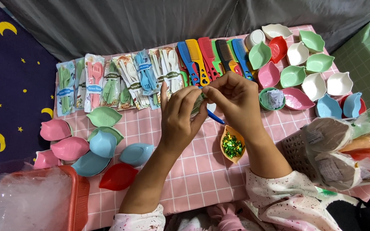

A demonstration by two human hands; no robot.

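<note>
Both hands, left hand point(180, 117) and right hand point(233, 100), pinch a small greenish wrapped item point(198, 104) above the pink checked bench point(193, 171), the leaf-shaped yellow dish of green foil bits point(232, 145) at five o'clock.

Left hand point(178, 117) and right hand point(232, 100) pinch small clear packet point(198, 104) above pink checked cloth point(193, 171), near combs point(213, 57).

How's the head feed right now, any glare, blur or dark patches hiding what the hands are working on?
Head view: light is even and soft over the pink checked cloth, shadows faint. The left hand and right hand are sharp, but their fingers hide most of the small item pinched between them. Some glare on the clear plastic in the red basket; green foil bits sparkle. The corners fall dark.
</note>
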